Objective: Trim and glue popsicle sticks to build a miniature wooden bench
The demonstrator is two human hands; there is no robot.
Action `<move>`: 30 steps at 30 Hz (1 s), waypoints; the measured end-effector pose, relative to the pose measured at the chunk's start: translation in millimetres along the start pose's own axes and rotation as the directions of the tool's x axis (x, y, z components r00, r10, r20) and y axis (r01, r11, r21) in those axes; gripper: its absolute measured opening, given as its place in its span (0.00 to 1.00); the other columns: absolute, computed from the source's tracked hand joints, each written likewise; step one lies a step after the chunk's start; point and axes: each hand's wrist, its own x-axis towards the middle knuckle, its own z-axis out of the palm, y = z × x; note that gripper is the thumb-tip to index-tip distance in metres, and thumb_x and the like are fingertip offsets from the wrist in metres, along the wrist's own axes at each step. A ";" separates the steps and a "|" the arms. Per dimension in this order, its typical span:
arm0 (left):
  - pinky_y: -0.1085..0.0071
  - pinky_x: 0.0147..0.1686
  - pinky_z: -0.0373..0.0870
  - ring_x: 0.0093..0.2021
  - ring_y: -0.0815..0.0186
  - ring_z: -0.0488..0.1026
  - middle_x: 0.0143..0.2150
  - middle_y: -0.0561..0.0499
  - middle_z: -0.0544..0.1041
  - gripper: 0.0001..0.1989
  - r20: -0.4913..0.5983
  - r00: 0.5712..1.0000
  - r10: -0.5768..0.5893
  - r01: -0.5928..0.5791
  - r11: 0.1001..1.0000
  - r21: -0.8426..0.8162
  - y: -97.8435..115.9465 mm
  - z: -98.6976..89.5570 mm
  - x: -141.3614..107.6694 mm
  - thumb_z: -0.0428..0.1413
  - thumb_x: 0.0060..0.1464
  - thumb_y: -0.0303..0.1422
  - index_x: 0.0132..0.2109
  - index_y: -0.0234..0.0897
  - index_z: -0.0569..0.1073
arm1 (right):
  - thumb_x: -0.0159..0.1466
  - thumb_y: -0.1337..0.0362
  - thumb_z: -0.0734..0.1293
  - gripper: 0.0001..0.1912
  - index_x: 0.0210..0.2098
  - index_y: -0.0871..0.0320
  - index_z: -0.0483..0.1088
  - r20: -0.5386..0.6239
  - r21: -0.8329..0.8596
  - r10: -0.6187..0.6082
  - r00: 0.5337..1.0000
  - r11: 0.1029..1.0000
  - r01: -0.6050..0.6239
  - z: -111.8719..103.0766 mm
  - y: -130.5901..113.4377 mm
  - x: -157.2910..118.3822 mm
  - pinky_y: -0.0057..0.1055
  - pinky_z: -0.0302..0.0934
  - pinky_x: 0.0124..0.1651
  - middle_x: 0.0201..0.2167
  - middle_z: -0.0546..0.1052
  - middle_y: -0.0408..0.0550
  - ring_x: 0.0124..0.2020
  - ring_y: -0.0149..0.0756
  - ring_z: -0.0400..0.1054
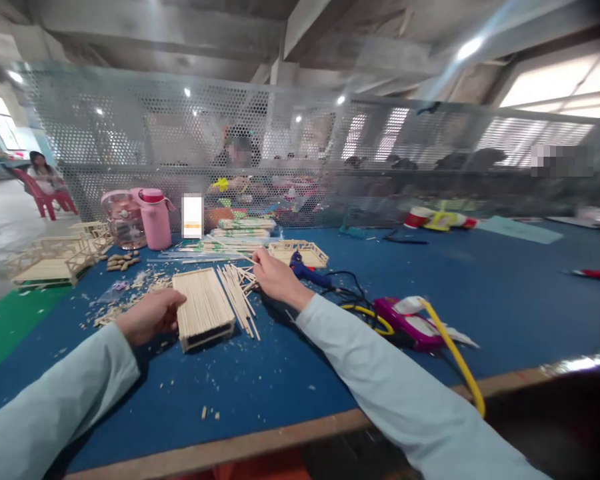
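A box-like piece made of thin wooden sticks (205, 303) rests on the blue table, its top a row of sticks laid side by side. My left hand (153, 315) is closed on its left edge. Loose wooden sticks (241, 300) lie fanned out just to its right. My right hand (275, 277), fingers pinched together, is above the upper end of these sticks and holds a thin stick (249, 258). Behind that hand sits a stick tray with a railing (303, 255). A blue glue gun (310, 272) lies right beside my right hand.
Pink bottle (156, 220), clear bottle (125, 220), peanuts (123, 261) and stick bundles (245, 228) stand or lie farther back. Stick frames (55, 260) are at left. A purple tool (413, 323) and yellow cable lie at right. People sit beyond the mesh screen (180, 133).
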 end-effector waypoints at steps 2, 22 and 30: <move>0.78 0.16 0.64 0.17 0.70 0.69 0.18 0.52 0.72 0.02 0.004 0.999 -0.048 0.048 0.997 0.055 5.8 -1.9 8.0 0.54 0.41 0.24 0.28 0.33 0.69 | 0.63 0.64 0.51 0.09 0.35 0.58 0.61 -0.033 0.109 -0.119 0.992 0.987 0.122 0.3 7.3 -12.5 0.26 0.51 0.31 0.27 0.70 0.46 0.28 0.32 0.62; 0.72 0.22 0.71 0.20 0.66 0.72 0.23 0.54 0.73 0.07 -0.033 0.998 0.046 -0.045 0.999 0.024 -10.8 -20.1 11.3 0.57 0.43 0.27 0.33 0.38 0.67 | 0.55 0.52 0.62 0.14 0.25 0.57 0.65 0.213 -0.124 0.137 0.967 0.986 -0.113 -31.4 51.8 -85.5 0.25 0.45 0.25 0.22 0.70 0.42 0.23 0.30 0.61; 0.73 0.18 0.69 0.20 0.65 0.73 0.24 0.50 0.76 0.06 -0.073 0.996 0.056 -0.059 0.997 -0.044 -5.1 -10.9 1.5 0.53 0.47 0.22 0.33 0.36 0.69 | 0.59 0.66 0.58 0.04 0.29 0.57 0.63 0.100 -0.267 0.111 0.989 0.960 -0.081 -4.5 27.1 -85.3 0.28 0.43 0.27 0.24 0.72 0.46 0.26 0.33 0.65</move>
